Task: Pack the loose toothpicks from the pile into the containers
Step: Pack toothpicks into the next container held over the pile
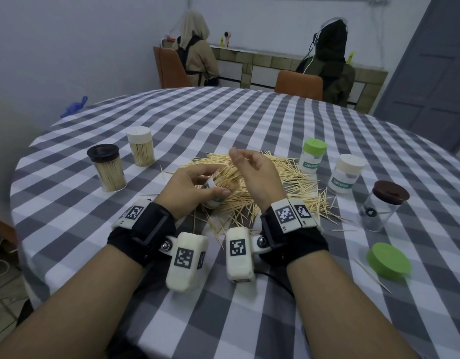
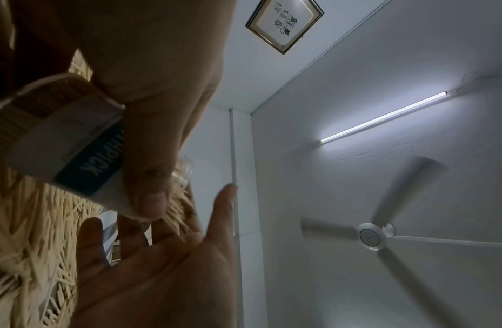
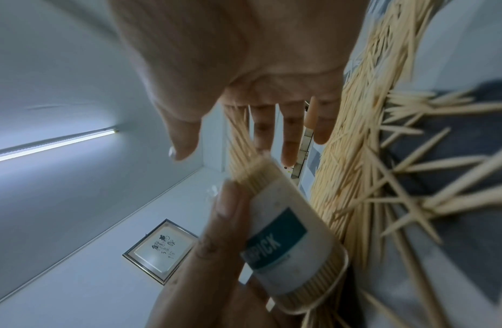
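We sit at a round table (image 1: pixel 223 120) under a grey-and-white checked cloth. At the far left edge lies a blue plastic thing (image 1: pixel 74 107). Nearer stand a brown-lidded jar (image 1: pixel 107 168) and a white-lidded jar (image 1: pixel 141 146), both full of toothpicks. Our left hand (image 1: pixel 190 189) curls its fingers and thumb round a tilted, open toothpick container (image 1: pixel 215 189), picks bristling from its mouth, above the loose pile (image 1: pixel 288 177). Our right hand (image 1: pixel 254 174) hovers beside that mouth, fingers loosely spread; whether they pinch any picks we cannot tell. Further right stand a green-lidded container (image 1: pixel 311 156), a white-lidded one (image 1: pixel 345 174) and a brown-lidded clear jar (image 1: pixel 383 204); a loose green lid (image 1: pixel 389 260) lies near the edge. Beyond, two people sit facing a tiled counter (image 1: pixel 270 63) beneath pale walls; a grey door (image 1: pixel 431 73) stands at right.
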